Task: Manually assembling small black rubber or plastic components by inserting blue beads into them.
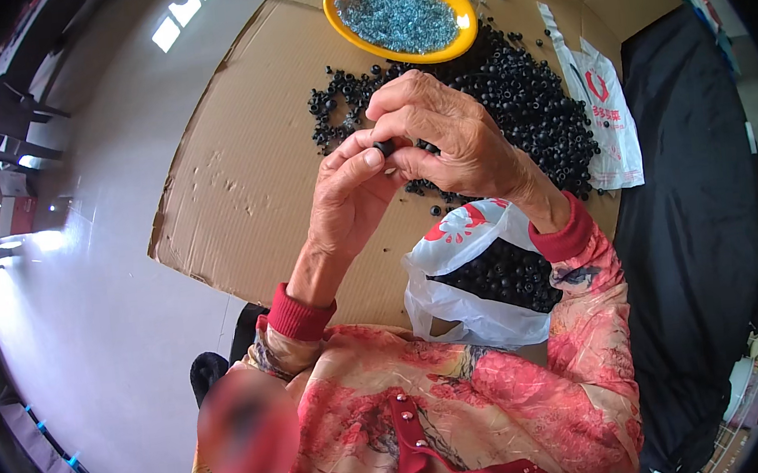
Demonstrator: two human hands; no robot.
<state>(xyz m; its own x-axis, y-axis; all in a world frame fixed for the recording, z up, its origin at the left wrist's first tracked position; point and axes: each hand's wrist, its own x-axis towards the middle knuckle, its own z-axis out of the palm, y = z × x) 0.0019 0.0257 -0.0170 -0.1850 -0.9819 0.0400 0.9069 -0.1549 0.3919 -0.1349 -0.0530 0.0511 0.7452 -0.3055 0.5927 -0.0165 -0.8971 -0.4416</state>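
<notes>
A small round black plastic piece [383, 148] sits between my two hands above the cardboard. My left hand [347, 189] pinches it between thumb and fingers from the left. From the right, the closed fingertips of my right hand [451, 134] meet at the same piece; whether they also hold something smaller is hidden. Behind and beside my right hand spreads a pile of similar black pieces [529, 85], several with round holes. Beyond the hands stands a yellow bowl [333, 15] filled with small clear bluish pieces [399, 17].
Near my right forearm, an open white plastic bag [484, 327] holds more black pieces [501, 275]. Another white bag with red print [610, 123] lies at the pile's right edge. Flattened cardboard [234, 150] covers the work area. Black cloth [691, 206] hangs at the right.
</notes>
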